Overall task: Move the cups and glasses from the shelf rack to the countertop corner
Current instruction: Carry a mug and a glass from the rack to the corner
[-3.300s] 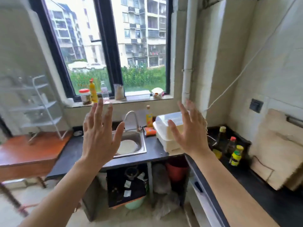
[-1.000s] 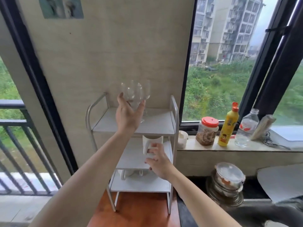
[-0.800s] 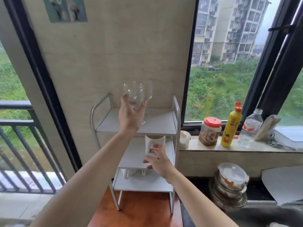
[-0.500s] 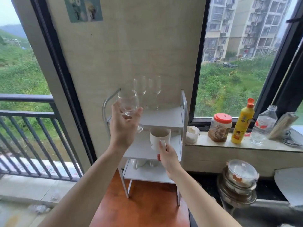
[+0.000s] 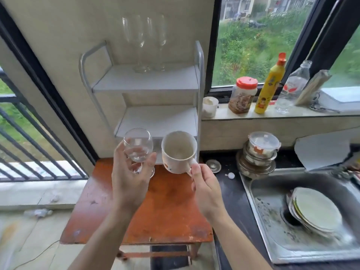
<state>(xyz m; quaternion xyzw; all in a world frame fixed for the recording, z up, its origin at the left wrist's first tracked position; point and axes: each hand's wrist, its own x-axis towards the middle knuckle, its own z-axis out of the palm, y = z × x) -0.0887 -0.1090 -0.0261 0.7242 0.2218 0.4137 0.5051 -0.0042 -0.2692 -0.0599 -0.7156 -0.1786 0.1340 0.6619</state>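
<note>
— Where are the arms?

— Both bare; the left forearm and the right forearm rise from the lower edge and lean toward each other.

— And the left hand?

— Raised, its back to the camera, fingers and thumb curled round the bowl of a stemmed glass.

— The right hand?

— Just beside it, a little lower, fingers curled, thumb on top, pinching the handle of a mug. The two hands do not touch.

Only arms and hands were visible: a bare left forearm and bare right forearm, each ending in a bare hand, left hand and right hand, with slim fingers.
</note>
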